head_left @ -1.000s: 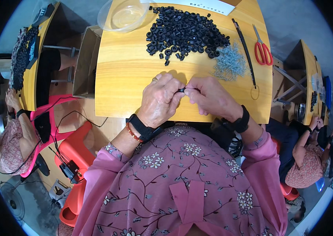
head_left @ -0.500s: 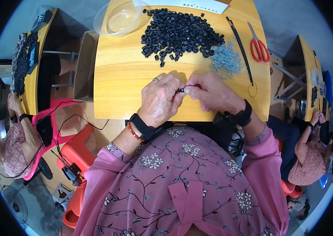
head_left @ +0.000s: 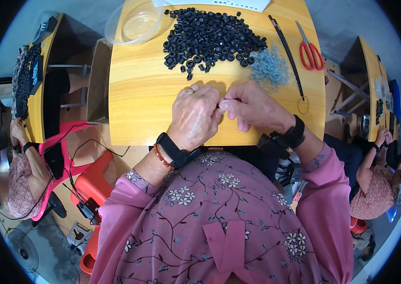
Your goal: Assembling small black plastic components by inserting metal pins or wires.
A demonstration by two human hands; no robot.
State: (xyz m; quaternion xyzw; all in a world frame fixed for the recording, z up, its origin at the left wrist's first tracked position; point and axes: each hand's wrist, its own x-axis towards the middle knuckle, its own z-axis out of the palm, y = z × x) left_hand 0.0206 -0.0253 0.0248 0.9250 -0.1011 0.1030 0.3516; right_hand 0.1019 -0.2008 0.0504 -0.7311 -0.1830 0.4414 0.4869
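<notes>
Two hands: the left hand (head_left: 195, 116) and right hand (head_left: 252, 109) are meeting at the centre of the frame, above the near part of a yellow wooden table (head_left: 139, 104).
Fingers: both sets are curling inward and pinching together at one spot where the hands touch; whatever they are pinching is hidden between the fingertips, so I cannot tell what it is.
Black rings: a heap of small black ring-shaped pieces (head_left: 210, 35) is lying at the upper centre of the frame, well apart from the hands.
Handling, as a judgement: each ring is looking light, small and probably rubbery, so it is likely calling for a fingertip pinch at the rim and could easily roll away.
Wire bits: a pile of thin grey metal bits (head_left: 269, 71) is sitting just right of the heap; they are looking springy and prone to tangling.
Scissors: red-handled scissors (head_left: 309, 49) are lying at the upper right.
Bowl: a clear plastic bowl (head_left: 134, 23) is resting at the table's upper left corner.
Others: other people are sitting at neighbouring tables at both edges.
</notes>
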